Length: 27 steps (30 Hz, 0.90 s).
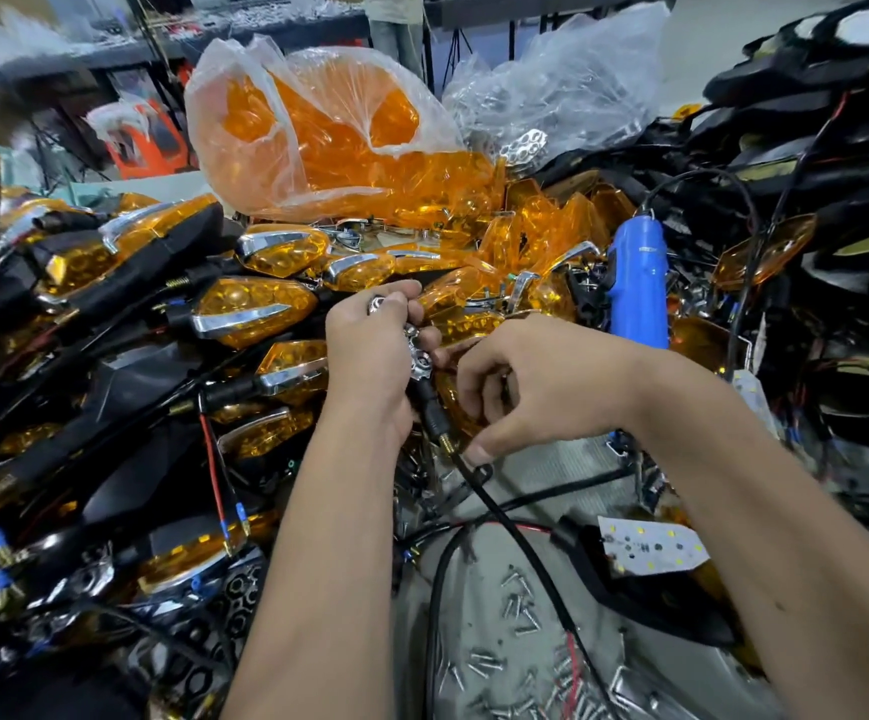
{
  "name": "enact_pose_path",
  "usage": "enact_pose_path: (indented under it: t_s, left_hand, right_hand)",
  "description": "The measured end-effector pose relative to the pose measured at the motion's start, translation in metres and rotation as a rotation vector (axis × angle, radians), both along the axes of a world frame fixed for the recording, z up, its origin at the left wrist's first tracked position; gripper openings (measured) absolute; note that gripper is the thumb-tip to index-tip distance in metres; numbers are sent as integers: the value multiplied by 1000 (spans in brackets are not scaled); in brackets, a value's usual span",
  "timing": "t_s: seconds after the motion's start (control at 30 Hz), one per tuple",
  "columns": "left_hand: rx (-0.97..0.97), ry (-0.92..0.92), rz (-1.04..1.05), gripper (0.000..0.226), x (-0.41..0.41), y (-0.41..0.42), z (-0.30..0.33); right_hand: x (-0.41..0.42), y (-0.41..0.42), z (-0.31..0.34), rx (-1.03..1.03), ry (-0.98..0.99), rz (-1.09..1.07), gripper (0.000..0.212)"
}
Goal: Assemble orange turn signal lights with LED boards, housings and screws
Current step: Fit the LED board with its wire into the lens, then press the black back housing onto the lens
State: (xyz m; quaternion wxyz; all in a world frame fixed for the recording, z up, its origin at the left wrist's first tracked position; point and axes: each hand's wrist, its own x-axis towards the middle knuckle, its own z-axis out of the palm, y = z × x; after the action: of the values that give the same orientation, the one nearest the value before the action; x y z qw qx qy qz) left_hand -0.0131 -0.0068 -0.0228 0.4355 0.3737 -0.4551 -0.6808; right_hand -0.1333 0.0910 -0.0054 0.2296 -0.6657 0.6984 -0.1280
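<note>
Holding a chrome reflector piece (418, 350) with its black stalk (429, 407) between both hands over the cluttered bench.

Left hand (370, 356) curled round the chrome piece from the left, fingertips pinching its top end; right hand (520, 387) curled, thumb and fingers pinching the black stalk and wire (505, 517) lower down. Held at centre, above the pile. Finished orange lights (253, 309) heaped left, clear bag of orange lenses (328, 132) behind, blue electric screwdriver (637, 283) standing just right of the hands. White LED board (653, 548) lies lower right on a black housing (624, 600); loose screws (520, 610) scattered on the grey surface near the bottom.
</note>
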Motion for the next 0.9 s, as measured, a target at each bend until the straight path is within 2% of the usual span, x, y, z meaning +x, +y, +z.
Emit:
enact_pose_path:
  t_s: [0.1,0.23,0.3,0.33,0.43,0.53,0.6,0.7,0.8,0.9]
  left_hand:
    - [70,40,-42,26,2,1,2]
    - [159,137,-117,27,5,3,5]
    - [186,176,-140,34,7,4,7]
    - [198,199,-145,38,7,4,8]
    - [232,247,-159,44,8,2,9]
    - [280,289,-171,52,5,5,9]
    - [289,316,-184,54,2,7,9]
    - [257,295,-190,50,-1,12,9]
    - [216,232,-172,57,-4,15,9]
    - [220,241,-178,62,-4,17,10]
  right_hand:
    - [3,0,-1,-27,19,-29,23]
    - [-11,6,7,-63,-158,-66,9]
    - [-20,11,11,-157,-248,-130,6]
    - [-24,12,12,-219,-346,-176,6]
    - [-23,12,14,-380,-816,-280,8]
    - [-21,11,17,-460,-1122,-224,38]
    - [-20,12,18,-452,-1151,-157,50]
    - [-15,14,14,-391,-1099,-131,49]
    - [-11,11,12,-346,-1060,-154,56]
    - [-9,8,11,-403,-976,-181,47]
